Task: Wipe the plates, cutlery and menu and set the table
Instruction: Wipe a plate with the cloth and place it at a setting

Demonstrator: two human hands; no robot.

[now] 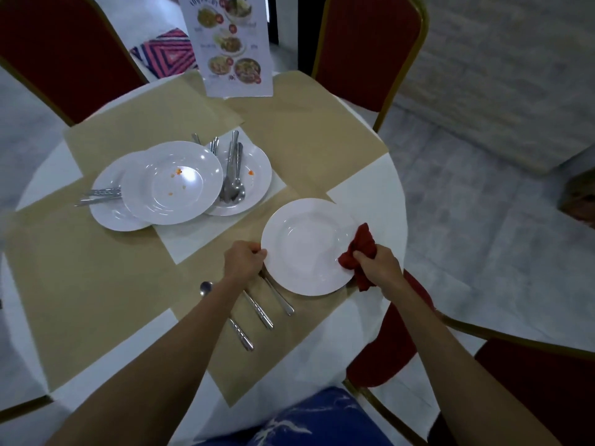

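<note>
Head view, reading from the left: three soiled plates (170,185) overlap at centre-left of the frame. Forks and spoons (233,175) lie on them, too tangled for me to count. Just right of them, at the upper edge, the menu (230,43) stands with its top cut off by the frame.

My left grip (243,260) pinches the near-left rim of the white plate (306,249), low centre over the counter (370,194). The fingers beneath are hidden, and I cannot tell whether the plate rests or is lifted. My forearm covers part of the cutlery (257,309) beside it.

I judge the plate stiff, glossy, likely slippery and breakable, so the rim is the place to hold it. At its right rim my right grip (376,263) clutches the soft red cloth (357,249).
</note>
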